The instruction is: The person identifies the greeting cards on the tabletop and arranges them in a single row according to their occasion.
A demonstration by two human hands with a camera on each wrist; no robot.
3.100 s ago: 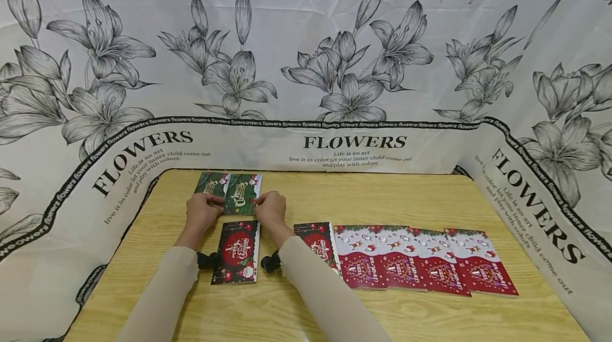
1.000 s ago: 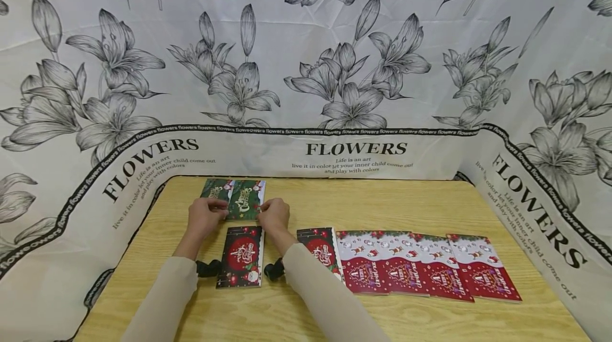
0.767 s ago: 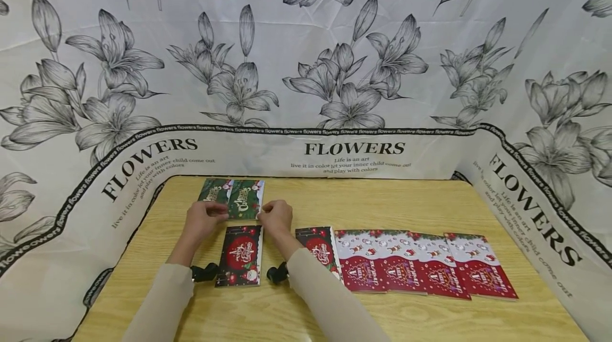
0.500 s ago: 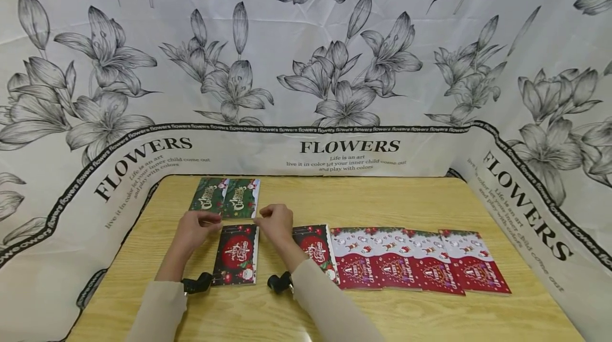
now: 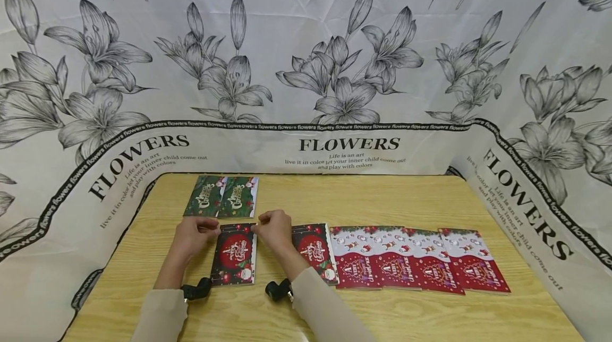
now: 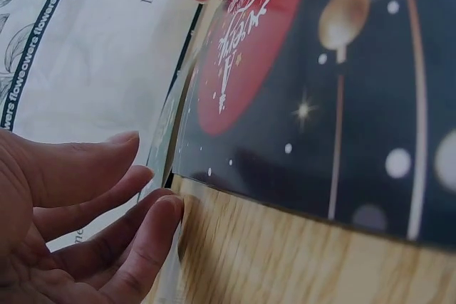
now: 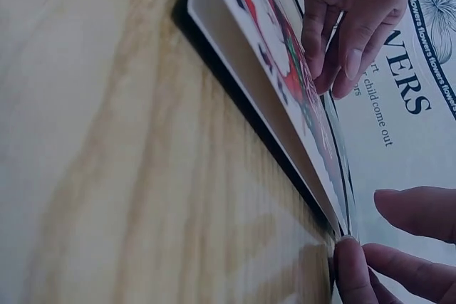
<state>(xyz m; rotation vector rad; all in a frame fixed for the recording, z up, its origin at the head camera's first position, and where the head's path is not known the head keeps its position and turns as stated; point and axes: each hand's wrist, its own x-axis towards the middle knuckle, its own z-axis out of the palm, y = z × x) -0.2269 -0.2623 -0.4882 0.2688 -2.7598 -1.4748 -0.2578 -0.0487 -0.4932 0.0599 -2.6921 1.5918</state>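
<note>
A black Christmas card with a red circle lies on the table, one hand at each side of its far end. My left hand is at its far left corner; in the left wrist view the thumb is apart from the fingers, whose tips are close to the card's edge. My right hand is at the far right corner; in the right wrist view a fingertip touches the card's corner and the thumb stands away. Two green Christmas cards lie side by side just beyond the hands.
A second black card lies to the right, partly behind the right forearm. Several red and white Christmas cards overlap in a row further right. Flower-printed cloth encloses the wooden table at the back and sides.
Both hands have come away from the green cards, which now lie free side by side. They have moved nearer the person, to the far corners of the black card.
</note>
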